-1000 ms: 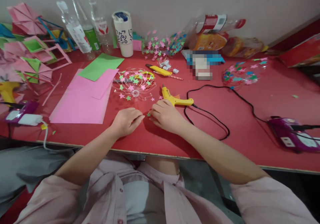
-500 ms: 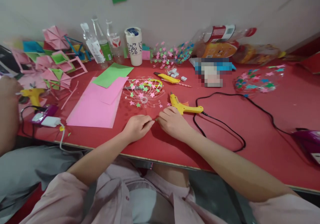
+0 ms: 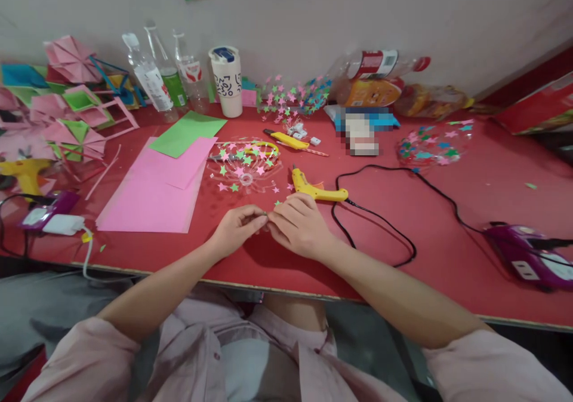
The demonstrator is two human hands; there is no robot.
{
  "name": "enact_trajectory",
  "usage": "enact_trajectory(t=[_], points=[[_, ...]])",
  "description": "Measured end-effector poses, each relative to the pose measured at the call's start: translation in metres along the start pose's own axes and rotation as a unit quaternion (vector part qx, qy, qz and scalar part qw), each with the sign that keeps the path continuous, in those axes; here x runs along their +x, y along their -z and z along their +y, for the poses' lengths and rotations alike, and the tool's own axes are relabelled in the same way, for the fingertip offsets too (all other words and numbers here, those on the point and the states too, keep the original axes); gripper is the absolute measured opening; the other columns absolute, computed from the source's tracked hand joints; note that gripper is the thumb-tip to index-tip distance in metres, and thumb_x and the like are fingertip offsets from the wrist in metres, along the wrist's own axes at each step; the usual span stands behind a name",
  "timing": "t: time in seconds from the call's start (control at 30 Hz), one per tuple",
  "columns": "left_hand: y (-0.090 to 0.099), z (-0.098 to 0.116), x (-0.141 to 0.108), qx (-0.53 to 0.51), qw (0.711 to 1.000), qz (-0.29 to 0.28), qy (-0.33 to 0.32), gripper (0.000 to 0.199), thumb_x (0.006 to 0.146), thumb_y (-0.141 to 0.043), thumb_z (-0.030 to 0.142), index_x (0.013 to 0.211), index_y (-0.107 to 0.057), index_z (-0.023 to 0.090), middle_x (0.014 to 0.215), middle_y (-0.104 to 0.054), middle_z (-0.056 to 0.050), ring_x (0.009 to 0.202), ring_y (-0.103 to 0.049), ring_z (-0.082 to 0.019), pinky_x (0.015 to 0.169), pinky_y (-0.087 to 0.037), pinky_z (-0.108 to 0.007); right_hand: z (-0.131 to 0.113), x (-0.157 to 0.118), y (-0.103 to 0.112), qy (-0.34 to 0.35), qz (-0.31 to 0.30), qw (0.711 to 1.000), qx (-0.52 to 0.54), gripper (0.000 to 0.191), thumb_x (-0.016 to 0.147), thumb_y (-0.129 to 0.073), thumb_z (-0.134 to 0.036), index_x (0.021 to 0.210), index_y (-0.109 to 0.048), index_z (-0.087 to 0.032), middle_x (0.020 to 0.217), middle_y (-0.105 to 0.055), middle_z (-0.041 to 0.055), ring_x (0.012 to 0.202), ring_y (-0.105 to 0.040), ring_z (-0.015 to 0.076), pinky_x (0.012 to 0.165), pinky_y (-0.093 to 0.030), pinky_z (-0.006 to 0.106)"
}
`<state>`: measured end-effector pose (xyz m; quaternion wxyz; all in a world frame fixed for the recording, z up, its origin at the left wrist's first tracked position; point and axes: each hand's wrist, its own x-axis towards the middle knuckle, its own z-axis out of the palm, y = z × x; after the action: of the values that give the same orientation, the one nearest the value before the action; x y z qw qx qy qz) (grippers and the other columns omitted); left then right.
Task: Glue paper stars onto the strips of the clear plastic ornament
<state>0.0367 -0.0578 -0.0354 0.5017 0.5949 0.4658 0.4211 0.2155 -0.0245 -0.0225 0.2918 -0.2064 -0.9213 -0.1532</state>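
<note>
My left hand [image 3: 237, 229] and my right hand [image 3: 298, 226] meet fingertip to fingertip near the table's front edge. Both are closed in a pinch; whatever is between the fingers is too small to make out. Just beyond my right hand lies a yellow glue gun [image 3: 320, 193] with a black cord. A green paper star [image 3: 277, 203] lies by my right fingers. Behind my left hand rests a clear plastic piece [image 3: 246, 178] covered with pink and green stars. Pink paper [image 3: 154, 199] and green paper [image 3: 188, 133] lie to the left.
Several bottles and a white tumbler [image 3: 226, 85] stand at the back. A yellow cutter [image 3: 289, 140] lies mid-table. Folded paper shapes [image 3: 74, 106] and another glue gun [image 3: 27, 175] are at left; a purple power strip [image 3: 528, 255] sits at right.
The view has turned to the right, so table items appear farther left. My hands remain together, with the fingers shifted slightly. A green star now shows beyond my fingers. The neighbouring person's arm has left view.
</note>
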Motion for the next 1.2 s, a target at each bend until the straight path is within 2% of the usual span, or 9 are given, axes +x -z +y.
enact_trajectory(t=[0.2, 0.4, 0.57, 0.73, 0.83, 0.9, 0.93, 1.07, 1.2], points=[[0.003, 0.000, 0.000, -0.024, 0.999, -0.001, 0.034, 0.015, 0.077, -0.056, 0.027, 0.068, -0.060, 0.015, 0.060, -0.060, 0.002, 0.051, -0.050, -0.007, 0.052, -0.042, -0.019, 0.000, 0.000, 0.001, 0.016, -0.002, 0.999, 0.038, 0.013, 0.087, -0.048, -0.017, 0.086, -0.061, -0.018, 0.077, -0.061, 0.0028, 0.076, -0.046, 0.0165, 0.081, -0.037, 0.034], [0.002, 0.002, 0.000, -0.010, 1.000, 0.000, 0.016, 0.012, 0.076, -0.056, 0.026, 0.071, -0.061, 0.016, 0.060, -0.059, 0.002, 0.051, -0.050, -0.007, 0.051, -0.041, -0.019, 0.002, 0.001, -0.002, -0.128, -0.002, 0.977, 0.168, 0.010, 0.087, -0.050, -0.021, 0.091, -0.059, -0.018, 0.085, -0.063, 0.0048, 0.081, -0.051, 0.0174, 0.077, -0.038, 0.034], [0.002, 0.003, -0.002, 0.031, 0.999, -0.015, -0.010, 0.013, 0.078, -0.054, 0.025, 0.074, -0.062, 0.015, 0.065, -0.059, 0.000, 0.055, -0.052, -0.008, 0.056, -0.042, -0.021, 0.001, 0.002, -0.001, -0.200, -0.015, 0.940, 0.275, 0.010, 0.086, -0.051, -0.021, 0.077, -0.054, -0.020, 0.075, -0.058, 0.0016, 0.074, -0.050, 0.0151, 0.072, -0.038, 0.032], [0.002, 0.003, -0.002, 0.076, 0.996, -0.014, -0.032, 0.014, 0.078, -0.054, 0.023, 0.069, -0.061, 0.015, 0.063, -0.059, 0.000, 0.057, -0.051, -0.009, 0.057, -0.041, -0.021, -0.001, 0.003, 0.000, -0.202, -0.026, 0.929, 0.309, 0.012, 0.085, -0.051, -0.019, 0.073, -0.051, -0.020, 0.071, -0.056, -0.0002, 0.071, -0.050, 0.0139, 0.070, -0.039, 0.030], [0.003, 0.003, -0.002, 0.085, 0.996, -0.009, -0.039, 0.015, 0.076, -0.054, 0.021, 0.063, -0.059, 0.015, 0.059, -0.057, 0.001, 0.056, -0.050, -0.009, 0.056, -0.040, -0.021, 0.008, 0.003, 0.004, -0.153, -0.040, 0.952, 0.262, 0.009, 0.086, -0.050, -0.020, 0.079, -0.056, -0.020, 0.077, -0.061, 0.0015, 0.075, -0.052, 0.0149, 0.073, -0.039, 0.030], [0.004, 0.004, -0.002, 0.079, 0.996, 0.012, -0.037, 0.015, 0.074, -0.054, 0.020, 0.061, -0.058, 0.016, 0.057, -0.056, 0.002, 0.056, -0.050, -0.009, 0.055, -0.040, -0.020, 0.023, 0.001, 0.009, -0.134, -0.058, 0.975, 0.168, 0.012, 0.085, -0.048, -0.018, 0.088, -0.059, -0.019, 0.086, -0.065, 0.0045, 0.080, -0.053, 0.0176, 0.074, -0.037, 0.032], [0.004, 0.004, -0.003, 0.070, 0.997, 0.024, -0.030, 0.015, 0.074, -0.054, 0.020, 0.060, -0.057, 0.016, 0.057, -0.056, 0.002, 0.055, -0.050, -0.009, 0.053, -0.040, -0.019, 0.031, -0.001, 0.012, -0.155, -0.069, 0.981, 0.095, 0.016, 0.083, -0.048, -0.015, 0.093, -0.060, -0.018, 0.091, -0.066, 0.0068, 0.084, -0.054, 0.0199, 0.075, -0.035, 0.034], [0.006, 0.002, -0.003, 0.023, 0.998, 0.053, 0.020, 0.016, 0.075, -0.054, 0.025, 0.063, -0.060, 0.016, 0.060, -0.061, 0.000, 0.053, -0.051, -0.009, 0.045, -0.042, -0.017, 0.060, -0.013, 0.017, -0.225, -0.207, 0.947, -0.100, 0.024, 0.073, -0.051, -0.013, 0.095, -0.062, -0.013, 0.093, -0.065, 0.0136, 0.083, -0.053, 0.0265, 0.073, -0.031, 0.038], [0.006, -0.001, -0.003, 0.014, 0.998, 0.058, 0.032, 0.016, 0.074, -0.056, 0.026, 0.064, -0.063, 0.015, 0.061, -0.063, -0.001, 0.052, -0.052, -0.008, 0.045, -0.043, -0.016, 0.070, -0.023, 0.008, -0.227, -0.297, 0.919, -0.124, 0.025, 0.070, -0.049, -0.007, 0.091, -0.062, -0.010, 0.090, -0.063, 0.0150, 0.079, -0.055, 0.0253, 0.069, -0.032, 0.036]])
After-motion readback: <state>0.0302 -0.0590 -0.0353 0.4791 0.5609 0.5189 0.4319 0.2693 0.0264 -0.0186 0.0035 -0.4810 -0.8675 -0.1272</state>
